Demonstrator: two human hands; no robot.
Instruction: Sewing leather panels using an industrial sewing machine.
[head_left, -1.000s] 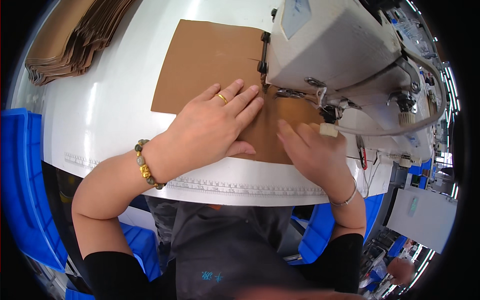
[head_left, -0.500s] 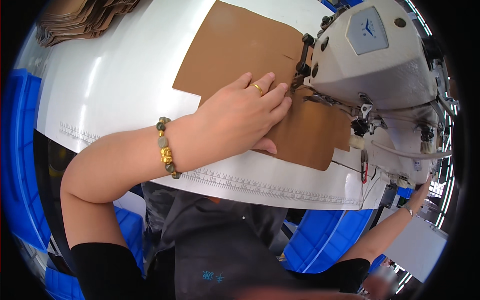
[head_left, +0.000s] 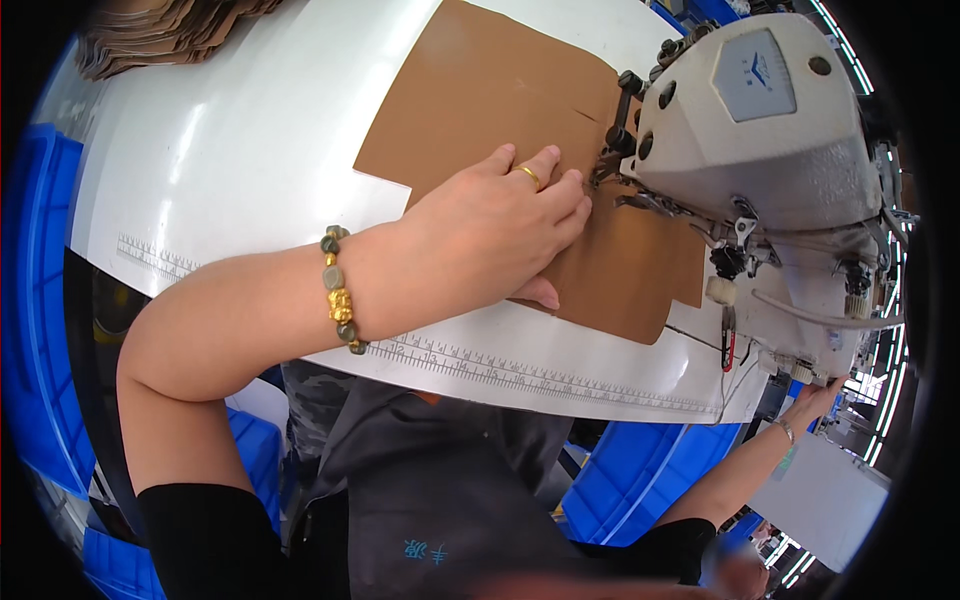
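My left hand (head_left: 500,225) lies flat on a brown leather-like panel (head_left: 480,100), with its fingers stretched out and the fingertips beside the needle area of a white sewing machine (head_left: 750,150). The panel has a stepped notch at its left edge and a short dark slit near its middle. Part of it passes under the machine head. Far to the right, my right hand (head_left: 822,398) reaches up to the lower right end of the machine. Its fingers are too small and partly hidden to read.
The white table (head_left: 230,170) has a ruler strip (head_left: 500,372) along its near edge. A stack of brown pieces (head_left: 160,35) sits at the far left. Blue bins (head_left: 45,320) stand at the left and under the table. Small red-handled snips (head_left: 728,345) are near the machine.
My right hand has come down and slightly left along the machine's right end. The left hand stays on the panel, and the whole view has shifted slightly.
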